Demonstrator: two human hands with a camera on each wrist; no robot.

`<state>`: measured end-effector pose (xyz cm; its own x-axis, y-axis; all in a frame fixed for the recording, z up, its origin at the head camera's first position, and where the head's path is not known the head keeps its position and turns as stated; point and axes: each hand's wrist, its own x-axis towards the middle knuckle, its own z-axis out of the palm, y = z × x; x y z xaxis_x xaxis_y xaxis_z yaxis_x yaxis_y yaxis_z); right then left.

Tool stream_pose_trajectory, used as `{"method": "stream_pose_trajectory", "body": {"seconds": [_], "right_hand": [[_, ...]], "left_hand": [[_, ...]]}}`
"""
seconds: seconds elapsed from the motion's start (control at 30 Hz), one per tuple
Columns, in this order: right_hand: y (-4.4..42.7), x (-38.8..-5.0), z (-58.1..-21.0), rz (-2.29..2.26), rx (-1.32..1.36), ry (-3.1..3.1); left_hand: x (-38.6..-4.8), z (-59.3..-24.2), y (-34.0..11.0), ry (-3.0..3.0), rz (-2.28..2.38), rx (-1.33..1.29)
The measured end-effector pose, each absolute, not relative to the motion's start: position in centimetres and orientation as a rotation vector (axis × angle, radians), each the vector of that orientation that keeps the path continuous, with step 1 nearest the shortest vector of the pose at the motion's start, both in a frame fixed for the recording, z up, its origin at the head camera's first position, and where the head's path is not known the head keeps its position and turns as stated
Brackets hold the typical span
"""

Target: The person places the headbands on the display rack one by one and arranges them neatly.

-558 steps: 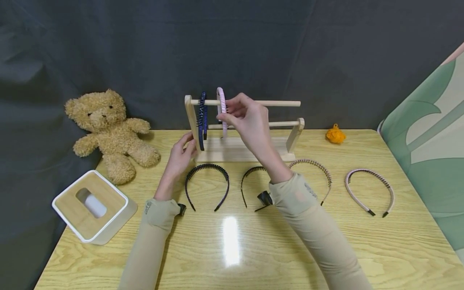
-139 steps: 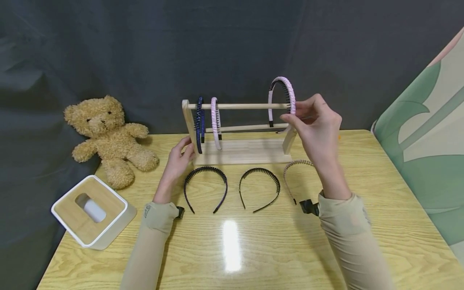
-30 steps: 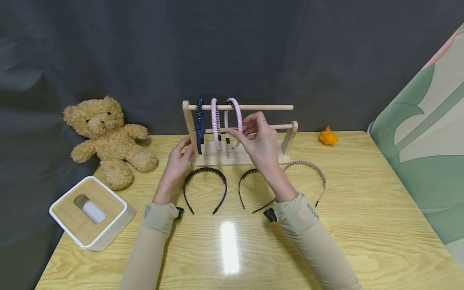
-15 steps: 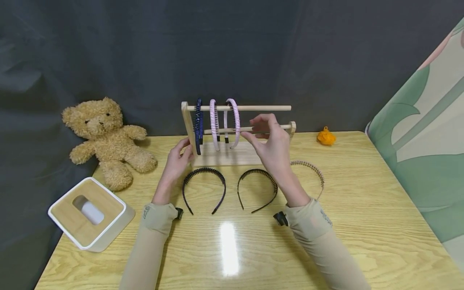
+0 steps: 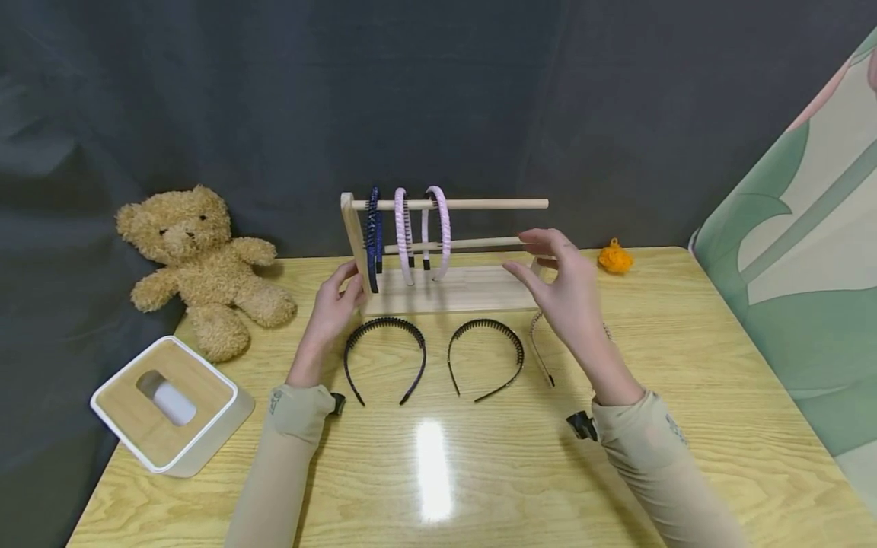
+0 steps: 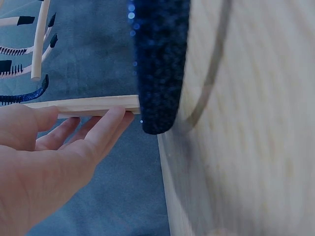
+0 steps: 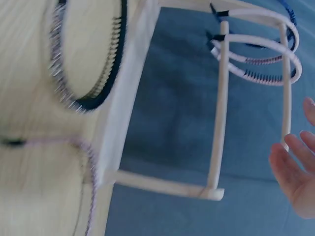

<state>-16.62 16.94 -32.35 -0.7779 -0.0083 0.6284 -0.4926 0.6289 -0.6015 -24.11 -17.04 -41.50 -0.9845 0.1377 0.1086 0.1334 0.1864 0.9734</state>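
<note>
My left hand [image 5: 336, 304] rests its fingertips on the left upright of a wooden headband rack [image 5: 452, 288]; the left wrist view shows those fingers fairly straight against the wood. Over the upper rod hang dark blue glitter headbands [image 5: 372, 240], close together, and two pink headbands, one nearer the blue ones [image 5: 401, 236] and one further right [image 5: 444, 228]. My right hand [image 5: 565, 285] holds nothing, thumb and fingers apart, in front of the rack's right end. On the table lie a black-purple headband [image 5: 385, 321], a black headband [image 5: 485, 323] and a thin beaded headband [image 5: 537, 346], partly behind my right forearm.
A teddy bear [image 5: 205, 266] sits at the back left, behind a white tissue box [image 5: 233, 422] with a wooden lid. A small orange object [image 5: 615, 257] lies at the back right. A dark curtain [image 5: 452, 99] hangs behind the table [image 5: 699, 426].
My right hand has let go of the second pink headband, now hanging on the upper rod, and moved off to the right. My left hand has stayed at the rack's upright.
</note>
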Motion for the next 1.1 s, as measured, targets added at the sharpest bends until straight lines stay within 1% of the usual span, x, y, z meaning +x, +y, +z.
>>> {"method": "stream_pose_trajectory", "body": {"seconds": [0.2,0.47,1.1], "right_hand": [[19.7,-16.4,-33.8,0.988,0.344,-2.317],[23.1,-16.1,-36.0,0.981,0.258,-2.427],[29.1,-15.2,-39.1,0.837,0.166,-2.674]], "left_hand": [[-24.1,-41.4,-17.1,2.432,1.97,0.287],[-24.2,-41.5,-17.1,2.446,1.947,0.289],[-24.2,-41.6,-17.2,2.413,1.987,0.287]]}}
